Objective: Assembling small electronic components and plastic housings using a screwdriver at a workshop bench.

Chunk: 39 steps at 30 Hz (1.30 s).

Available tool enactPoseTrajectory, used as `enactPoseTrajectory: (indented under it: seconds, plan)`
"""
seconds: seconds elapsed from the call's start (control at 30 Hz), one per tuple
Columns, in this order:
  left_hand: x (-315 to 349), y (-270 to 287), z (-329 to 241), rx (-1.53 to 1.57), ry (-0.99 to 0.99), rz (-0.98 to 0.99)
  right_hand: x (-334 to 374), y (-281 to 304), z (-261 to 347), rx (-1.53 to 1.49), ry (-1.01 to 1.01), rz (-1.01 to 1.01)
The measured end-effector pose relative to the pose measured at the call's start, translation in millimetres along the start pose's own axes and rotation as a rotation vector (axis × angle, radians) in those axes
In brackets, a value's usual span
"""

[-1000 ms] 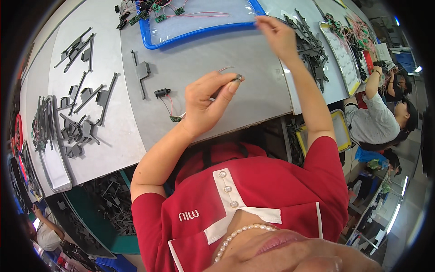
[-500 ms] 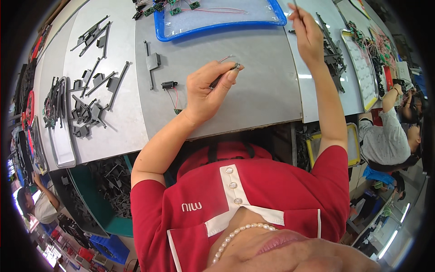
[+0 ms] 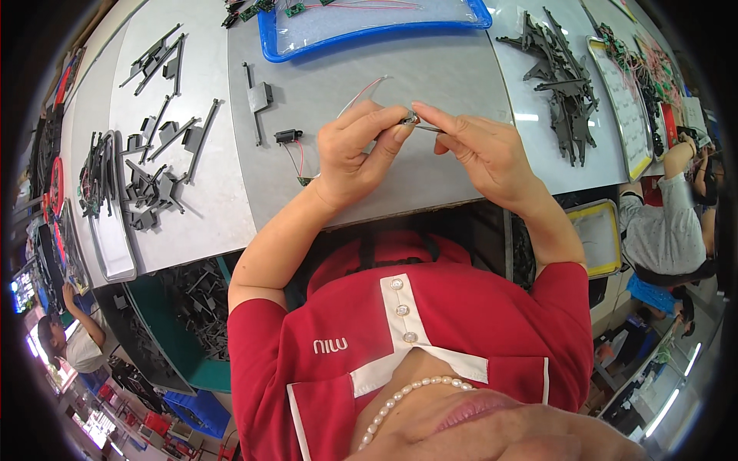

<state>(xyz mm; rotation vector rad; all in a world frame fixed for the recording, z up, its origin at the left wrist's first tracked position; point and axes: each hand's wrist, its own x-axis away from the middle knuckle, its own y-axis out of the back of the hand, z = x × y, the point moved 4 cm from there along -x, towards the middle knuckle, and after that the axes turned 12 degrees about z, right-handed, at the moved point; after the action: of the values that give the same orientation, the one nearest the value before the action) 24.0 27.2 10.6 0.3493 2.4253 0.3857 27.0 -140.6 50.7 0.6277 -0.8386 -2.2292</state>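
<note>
My left hand (image 3: 355, 154) is closed in a pinch on a small dark part (image 3: 408, 119), mostly hidden by the fingers. A thin red and white wire (image 3: 361, 92) rises behind that hand onto the grey tabletop. My right hand (image 3: 488, 157) meets it from the right, its fingers closed on a thin metal tool (image 3: 430, 128). The tool's end is at the small part, and my right index finger reaches over to it. To the left lie a black cylindrical piece (image 3: 288, 136) wired to a small green circuit board (image 3: 305, 181), and a long black plastic bracket (image 3: 259, 97).
A blue-rimmed tray (image 3: 273, 54) sits at the back, with circuit boards at its corner. Black brackets lie in groups at left (image 3: 157, 138) and right (image 3: 569, 92). Beyond stand trays of wired parts (image 3: 626, 115). A bin of black parts (image 3: 201, 307) is below the table's left edge.
My right hand has come down from the far right with the thin tool and joined the left hand. My left hand keeps its pinch on the small part.
</note>
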Motion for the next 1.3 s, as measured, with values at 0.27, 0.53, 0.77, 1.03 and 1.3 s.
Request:
enactPoseTrajectory:
  seconds: [0.27,0.53,0.77,1.03,1.3]
  plan:
    - [0.4,1.6,-3.2,-0.018,-0.023,-0.01,1.2,-4.9,-1.0,-0.042,-0.047,-0.063]
    - [2.6,1.9,-5.4,-0.092,-0.043,-0.014,-1.8,-1.7,-0.7,-0.259,-0.228,0.075]
    - [1.9,0.2,-1.0,-0.091,-0.022,-0.031,-1.5,-2.7,-4.8,-0.223,-0.13,-0.023]
    - [3.4,-17.8,13.4,0.461,0.399,0.107,-7.3,-5.9,-23.5,-0.559,-0.241,-0.092]
    - [-1.0,-13.4,15.9,0.454,0.51,0.239,-8.4,7.5,-46.6,-0.823,-0.36,-0.14]
